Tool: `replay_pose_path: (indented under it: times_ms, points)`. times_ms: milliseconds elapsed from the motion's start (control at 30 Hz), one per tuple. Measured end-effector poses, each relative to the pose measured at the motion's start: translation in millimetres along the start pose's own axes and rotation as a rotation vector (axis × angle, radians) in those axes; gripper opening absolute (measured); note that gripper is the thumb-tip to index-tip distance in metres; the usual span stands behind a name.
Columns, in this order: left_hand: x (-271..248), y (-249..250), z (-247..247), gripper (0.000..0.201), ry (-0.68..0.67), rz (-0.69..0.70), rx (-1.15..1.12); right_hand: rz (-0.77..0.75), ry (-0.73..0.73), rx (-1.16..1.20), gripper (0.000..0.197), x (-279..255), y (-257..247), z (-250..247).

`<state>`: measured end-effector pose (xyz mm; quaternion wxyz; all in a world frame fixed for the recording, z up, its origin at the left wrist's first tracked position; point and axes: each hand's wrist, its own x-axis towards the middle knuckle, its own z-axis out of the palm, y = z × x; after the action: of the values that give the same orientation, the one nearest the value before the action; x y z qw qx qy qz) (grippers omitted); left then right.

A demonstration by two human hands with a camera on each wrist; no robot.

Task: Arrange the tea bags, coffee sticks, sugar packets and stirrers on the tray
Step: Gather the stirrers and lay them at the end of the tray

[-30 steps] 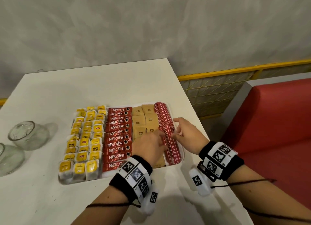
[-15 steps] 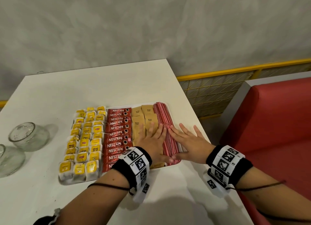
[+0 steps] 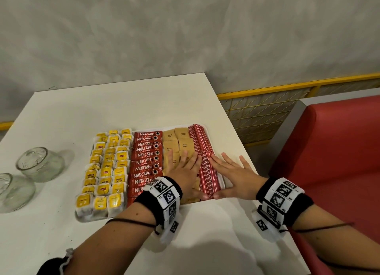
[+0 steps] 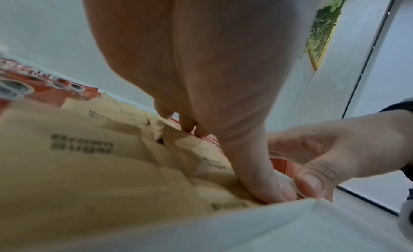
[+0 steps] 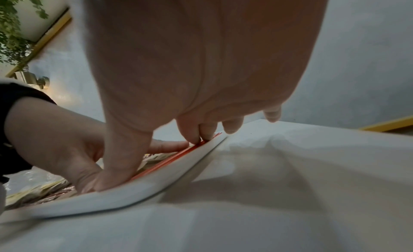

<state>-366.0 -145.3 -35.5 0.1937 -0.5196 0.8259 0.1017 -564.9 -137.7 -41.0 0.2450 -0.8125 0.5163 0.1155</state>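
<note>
Currently both hands lie flat with fingers straight, grasping nothing — left hand (image 3: 183,172) on the sugar packets (image 3: 178,140), right hand (image 3: 232,176) beside the stirrers (image 3: 206,167), lower centre of the head view. Beyond them, coffee sticks (image 3: 146,157) and tea bags (image 3: 107,167) fill the tray (image 3: 223,181) in rows — judged the final squaring step; next, a light inward press, then withdrawal.

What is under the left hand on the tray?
The left hand lies flat on the brown sugar packets, its thumb beside the red stirrers. How many packets its palm covers cannot be seen.
</note>
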Motion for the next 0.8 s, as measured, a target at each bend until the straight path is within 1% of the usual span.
replay_pose_path:
  times_ms: [200, 267, 333, 400, 500, 533, 600, 667, 733, 800]
  points:
    - [-2, -1, -2, 0.118, 0.025, 0.006, -0.023, 0.040, 0.054, 0.016, 0.103, -1, -10, -3]
    - [-5, -5, -2, 0.119, 0.035, -0.007, -0.072, 0.055, 0.102, 0.039, 0.104, -4, -13, -3]
    - [-16, -17, -4, 0.124, 0.057, -0.040, -0.156, 0.071, 0.178, 0.113, 0.110, -8, -20, -3]
    - [-38, -39, -2, 0.128, 0.106, -0.118, -0.262, 0.075, 0.253, 0.237, 0.119, -10, -32, 0]
    - [-86, -84, 16, 0.140, 0.175, -0.320, -0.393, 0.050, 0.312, 0.479, 0.137, -11, -54, 13]
    - [-102, -98, 25, 0.145, 0.187, -0.394, -0.425, 0.058, 0.324, 0.511, 0.142, -10, -60, 18]
    - [-131, -123, 44, 0.154, 0.201, -0.516, -0.467, 0.118, 0.349, 0.478, 0.146, -5, -71, 25]
    - [-153, -140, 59, 0.158, 0.207, -0.588, -0.491, 0.182, 0.343, 0.389, 0.141, -1, -80, 25]
    - [-165, -151, 70, 0.158, 0.206, -0.612, -0.552, 0.189, 0.299, 0.271, 0.123, 0, -87, 23]
    - [-170, -158, 78, 0.159, 0.210, -0.600, -0.662, 0.155, 0.255, 0.151, 0.104, -2, -92, 23]
